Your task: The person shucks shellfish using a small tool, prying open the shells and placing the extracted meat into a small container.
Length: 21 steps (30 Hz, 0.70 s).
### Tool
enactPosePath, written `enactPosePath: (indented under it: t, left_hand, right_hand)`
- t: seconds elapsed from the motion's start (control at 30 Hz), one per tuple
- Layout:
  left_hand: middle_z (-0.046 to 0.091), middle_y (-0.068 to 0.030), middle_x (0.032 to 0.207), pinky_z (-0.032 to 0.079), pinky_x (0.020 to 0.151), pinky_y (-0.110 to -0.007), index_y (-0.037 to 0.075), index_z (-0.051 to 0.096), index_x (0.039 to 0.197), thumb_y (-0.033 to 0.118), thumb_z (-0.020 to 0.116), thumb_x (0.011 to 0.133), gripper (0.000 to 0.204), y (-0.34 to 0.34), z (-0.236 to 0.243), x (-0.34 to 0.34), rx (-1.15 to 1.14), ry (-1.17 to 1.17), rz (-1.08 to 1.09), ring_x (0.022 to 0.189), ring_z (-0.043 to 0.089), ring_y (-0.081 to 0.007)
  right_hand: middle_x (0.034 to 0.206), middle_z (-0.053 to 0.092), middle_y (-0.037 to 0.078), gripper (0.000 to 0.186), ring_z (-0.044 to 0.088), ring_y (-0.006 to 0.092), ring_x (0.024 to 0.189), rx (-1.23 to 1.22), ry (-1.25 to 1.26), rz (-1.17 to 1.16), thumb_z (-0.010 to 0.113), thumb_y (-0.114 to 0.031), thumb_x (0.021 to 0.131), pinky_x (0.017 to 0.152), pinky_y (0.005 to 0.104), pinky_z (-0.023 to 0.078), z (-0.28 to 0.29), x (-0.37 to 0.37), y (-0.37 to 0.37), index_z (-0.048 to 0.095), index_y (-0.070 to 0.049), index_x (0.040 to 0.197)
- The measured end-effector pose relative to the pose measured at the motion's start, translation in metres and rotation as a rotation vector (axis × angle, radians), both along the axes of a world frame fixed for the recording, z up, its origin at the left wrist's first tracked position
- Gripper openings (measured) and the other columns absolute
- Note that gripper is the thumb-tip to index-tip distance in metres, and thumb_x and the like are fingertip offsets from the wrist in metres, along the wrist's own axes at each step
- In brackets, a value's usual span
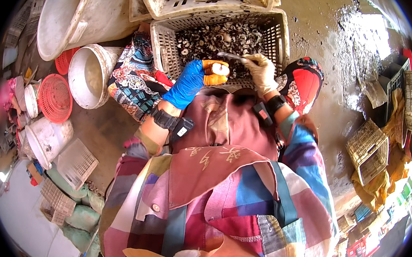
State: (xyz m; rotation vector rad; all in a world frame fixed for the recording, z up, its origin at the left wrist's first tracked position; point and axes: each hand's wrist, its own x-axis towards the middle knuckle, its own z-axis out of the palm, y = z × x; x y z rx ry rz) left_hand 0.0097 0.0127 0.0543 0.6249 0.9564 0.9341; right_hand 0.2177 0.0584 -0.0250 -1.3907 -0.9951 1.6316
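My left hand [193, 80], in a blue glove with orange fingertips, is closed around a small round white shellfish [220, 70] with a brownish edge. Its exact kind is too small to tell. In a pale, soiled glove, my right hand [261, 71] grips a small knife [230, 56], its metal blade pointing left just above the shellfish. Blade and shellfish look slightly apart. Both hands are over the near edge of a dirty white plastic crate [285, 38]. Inside it lies a heap of small dark and white shells [222, 38].
Another white crate [150, 3] with dark contents stands beyond. At left are a large white tub [56, 17], a white bucket [71, 76] and a red basket [55, 98]. Wet muddy floor [334, 109] extends right, toward an overturned crate [367, 151]. My knees flank the near crate.
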Motion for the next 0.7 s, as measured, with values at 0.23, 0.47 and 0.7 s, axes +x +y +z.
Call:
enactPosePath:
  t: [0.23, 0.47, 0.7]
  left_hand:
    - [0.063, -0.0082, 0.098, 0.051, 0.082, -0.029, -0.001, 0.057, 0.109, -0.001, 0.068, 0.074, 0.037, 0.007, 0.013, 0.005, 0.029, 0.140, 0.045, 0.089, 0.061, -0.0159]
    - [0.063, -0.0047, 0.094, 0.051, 0.078, -0.025, 0.002, 0.057, 0.111, -0.001, 0.072, 0.071, 0.043, 0.016, 0.017, -0.003, 0.113, 0.335, 0.095, 0.085, 0.060, -0.0118]
    - [0.063, -0.0012, 0.092, 0.047, 0.078, -0.024, 0.002, 0.059, 0.110, 0.005, 0.074, 0.070, 0.043, 0.016, 0.025, -0.016, 0.278, 0.657, -0.292, 0.084, 0.058, -0.0083]
  right_hand:
    - [0.086, 0.064, 0.004, 0.013, 0.057, 0.0080, 0.077, 0.066, 0.130, 0.027, 0.067, -0.001, 0.076, 0.071, 0.0210, 0.046, 0.053, -0.008, 0.002, 0.065, 0.000, 0.088]
    - [0.085, 0.065, 0.004, 0.013, 0.057, 0.0087, 0.077, 0.142, 0.050, 0.050, 0.068, -0.003, 0.076, 0.073, 0.0230, 0.046, 0.070, 0.000, 0.002, 0.065, 0.000, 0.088]
    - [0.080, 0.065, 0.008, 0.017, 0.060, 0.0159, 0.074, 0.614, -0.396, 0.416, 0.072, -0.010, 0.072, 0.069, 0.0281, 0.047, 0.086, 0.020, 0.023, 0.067, -0.004, 0.086]
